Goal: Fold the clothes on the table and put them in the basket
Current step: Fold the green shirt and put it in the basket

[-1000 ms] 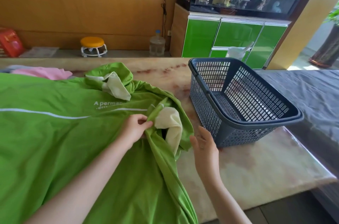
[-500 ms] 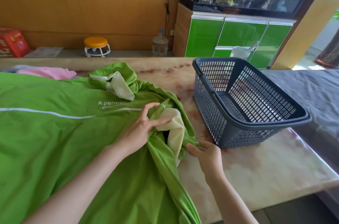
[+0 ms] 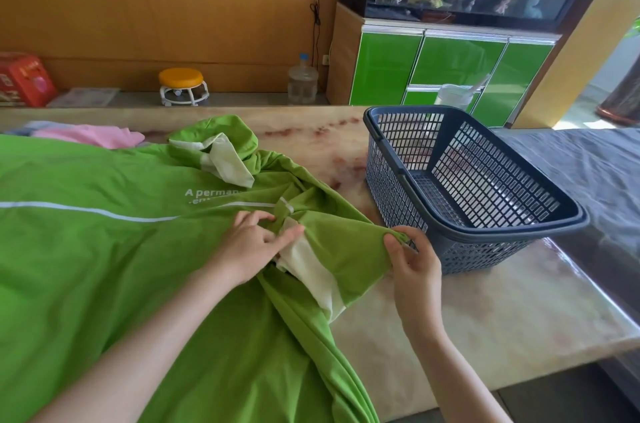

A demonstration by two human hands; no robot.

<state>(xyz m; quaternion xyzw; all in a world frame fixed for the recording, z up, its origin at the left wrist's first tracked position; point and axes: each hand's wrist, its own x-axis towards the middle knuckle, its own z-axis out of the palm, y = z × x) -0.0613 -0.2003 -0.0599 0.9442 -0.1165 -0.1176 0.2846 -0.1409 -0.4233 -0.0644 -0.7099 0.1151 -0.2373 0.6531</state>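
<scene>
Green garment (image 3: 104, 266): large, limp, spread across the left part of the table (image 3: 502, 311). The body lies fairly flat and the right end is bunched. The long axis runs left to right across the view, following the white stripe. The sleeve end points toward the basket, and the opposite end runs out of frame on the left. The printed lettering reads upright from the person's side.

Basket (image 3: 388, 180): dark mesh, standing upright on the table just right of the garment. Nothing can be seen in it.

Pink garment (image 3: 90, 137): at the far left edge, partly hidden behind the green one and not yet handled.

Near sleeve (image 3: 346, 249): twisted, with pale lining showing, and drawn out toward the basket's near corner.

Right hand (image 3: 412, 263): thumb and fingers pinch the sleeve's green edge and lift it slightly off the table.

Left hand (image 3: 252, 242): fingers curl on the gathered cloth where the sleeve joins the body, apparently pinching a fold.

Step in hand, as judged: straightening the sleeve before folding. It likely goes best with the left hand held as an anchor at the seam. The right hand then draws outward, evenly and low, until the twist opens and the lining turns under. The cloth slips and drags easily, so a short pull should avoid skewing the body.
</scene>
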